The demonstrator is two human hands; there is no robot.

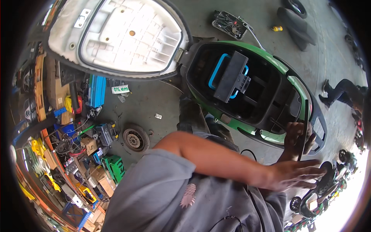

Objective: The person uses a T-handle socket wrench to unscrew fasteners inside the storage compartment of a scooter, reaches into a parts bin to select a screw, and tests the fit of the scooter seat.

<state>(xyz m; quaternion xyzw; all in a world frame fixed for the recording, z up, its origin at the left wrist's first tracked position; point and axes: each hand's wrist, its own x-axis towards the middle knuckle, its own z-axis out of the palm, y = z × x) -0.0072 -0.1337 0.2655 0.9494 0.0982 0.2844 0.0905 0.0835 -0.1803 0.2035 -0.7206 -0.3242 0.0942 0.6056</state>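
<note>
My left hand (296, 174) reaches across my body to the right, fingers spread apart, with nothing in it. Just beyond it, my right hand (298, 138) is closed round a long, thin dark strip (306, 116) that stands beside the tail of a green scooter (247, 47). Whether the strip is a bar or a panel seen edge-on, I cannot tell. The scooter's seat (131, 42) is tipped up, its pale underside showing. In the black storage well (266, 75) sits a dark box-like piece (232, 75) with blue handles (216, 71).
A tool tray (228, 26) lies on the floor beyond the scooter, near a yellow bottle (277, 28). A wheel (135, 138) lies to the left, before crowded shelves (63, 162). Another person's legs (342, 92) show at right; other scooters (320, 193) stand below them.
</note>
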